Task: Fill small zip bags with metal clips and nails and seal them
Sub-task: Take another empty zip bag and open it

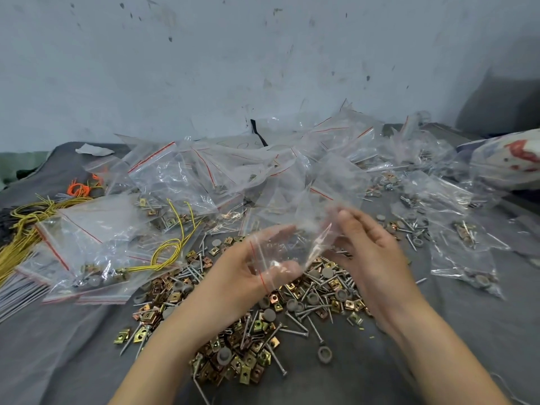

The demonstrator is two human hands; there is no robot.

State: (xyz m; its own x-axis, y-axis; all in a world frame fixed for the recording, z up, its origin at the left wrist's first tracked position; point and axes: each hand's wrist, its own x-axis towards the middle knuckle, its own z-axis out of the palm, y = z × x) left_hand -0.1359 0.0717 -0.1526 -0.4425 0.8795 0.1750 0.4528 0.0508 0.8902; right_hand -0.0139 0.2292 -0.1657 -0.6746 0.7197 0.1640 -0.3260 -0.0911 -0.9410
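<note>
Left grip (248, 277) and right grip (369, 248) each clamped on one clear zip bag (287, 247), above pile of clips and nails (321, 290)

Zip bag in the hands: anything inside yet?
Looks empty. Through the clear zip bag, held by left hand and right hand, only fingers and the loose pile of clips and nails below show. Its far corner by the right fingers is blurred.

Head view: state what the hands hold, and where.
One clear zip bag: left hand pinches its red-striped zip end, right hand grips the opposite side.
</note>
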